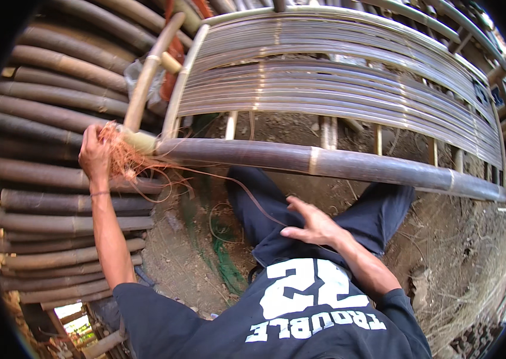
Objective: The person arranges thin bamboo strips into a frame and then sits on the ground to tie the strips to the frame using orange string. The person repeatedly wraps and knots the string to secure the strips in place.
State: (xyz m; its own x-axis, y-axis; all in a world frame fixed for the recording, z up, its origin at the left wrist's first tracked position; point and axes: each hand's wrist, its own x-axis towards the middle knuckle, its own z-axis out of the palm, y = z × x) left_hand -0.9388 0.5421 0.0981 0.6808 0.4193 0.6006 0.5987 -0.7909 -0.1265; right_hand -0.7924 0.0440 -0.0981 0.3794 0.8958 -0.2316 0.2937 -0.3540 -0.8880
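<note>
At the left end of a dark bamboo pole (235, 152), my left hand (93, 157) is closed on a tangled bundle of thin orange-brown fibre strands (124, 154). Loose ends of the bundle spread over the pale tip of the pole. One long strand (229, 178) trails from there toward my right hand (316, 224), which is over my lap with thumb and fingers apart. The strand passes by its thumb, and no grip on it shows. The pole forms the front edge of a bamboo frame with a slatted panel (325, 84) of narrow split strips.
Stacked bamboo poles (55, 107) fill the left side. An upright bamboo post (145, 84) rises by the frame's left end, beside a clear plastic bag (135, 75). Green netting (226, 257) lies on the dirt floor (175, 251), and dry fibres are scattered at right.
</note>
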